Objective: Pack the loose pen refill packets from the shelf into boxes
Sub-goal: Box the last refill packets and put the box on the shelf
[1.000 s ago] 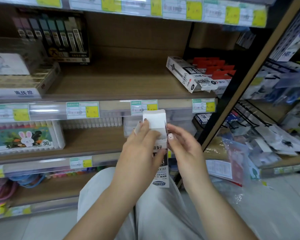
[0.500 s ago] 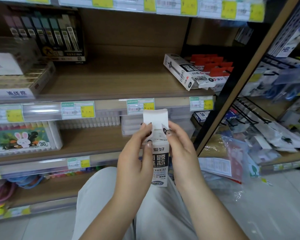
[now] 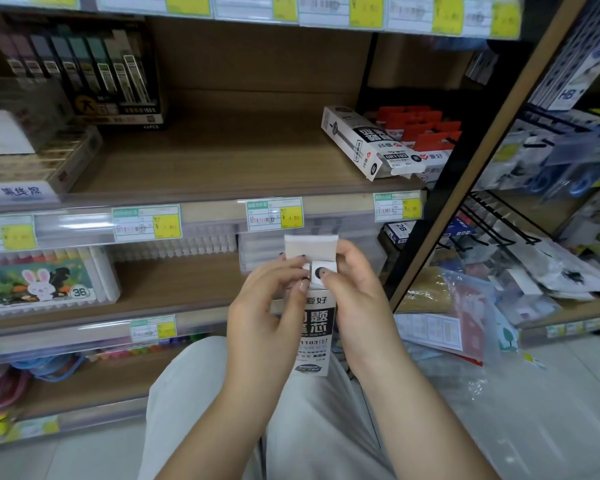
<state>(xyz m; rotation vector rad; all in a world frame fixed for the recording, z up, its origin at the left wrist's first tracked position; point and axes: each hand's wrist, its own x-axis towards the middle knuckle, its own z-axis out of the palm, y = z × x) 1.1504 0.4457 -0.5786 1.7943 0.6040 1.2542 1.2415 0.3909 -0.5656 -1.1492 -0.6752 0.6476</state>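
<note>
A tall white and black refill box [image 3: 315,327] stands upright above my lap, gripped from both sides. My left hand [image 3: 262,313] wraps its left side and its fingertips press a small side flap at the top. My right hand [image 3: 355,306] holds the right side, with its thumb on the other side flap. The large white top flap [image 3: 310,249] still stands up behind my fingers. A second, similar refill box [image 3: 364,143] lies tilted on the middle shelf at right, resting on red-topped refill packets [image 3: 426,133].
Wooden shelves [image 3: 205,168] with price tags run across the view. A marker set with a rabbit picture [image 3: 42,282] sits lower left, black pencil-lead boxes [image 3: 84,71] upper left. Plastic bags and loose stationery [image 3: 465,313] pile at the right beside black wire hooks.
Both hands moved the box slightly lower. My fingers have folded the small side flaps inward over the opening, while the top flap stays raised.
</note>
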